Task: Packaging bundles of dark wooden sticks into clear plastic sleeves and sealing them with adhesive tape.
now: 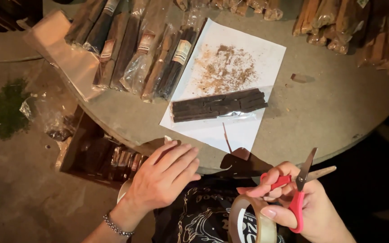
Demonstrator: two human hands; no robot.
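While the right hand (302,202) is hovering at the near right edge of the round table (329,117), it is grasping red-handled scissors (300,189), fingers threaded through the loops, blades parted and pointing up and to the right. That same hand is also pinching a roll of clear tape (248,220) between thumb and fingers, the roll hanging just left of the scissors and touching the palm side. The left hand (165,173) is lying released, fingers stretched and together, palm down at the near rim of the table, holding nothing; a beaded bracelet (117,226) is circling its wrist.

Farther in, a white paper sheet (244,54) is lying on the table with brown crumbs (226,67) scattered over its far half. A clear packet of dark sticks (219,104) is resting across the sheet's middle. Wrapped bundles of similar sticks (136,49) are lying in a row at the far left, more at the far right. A box of wrapped goods (100,155) is sitting on the floor, near left, below the table.
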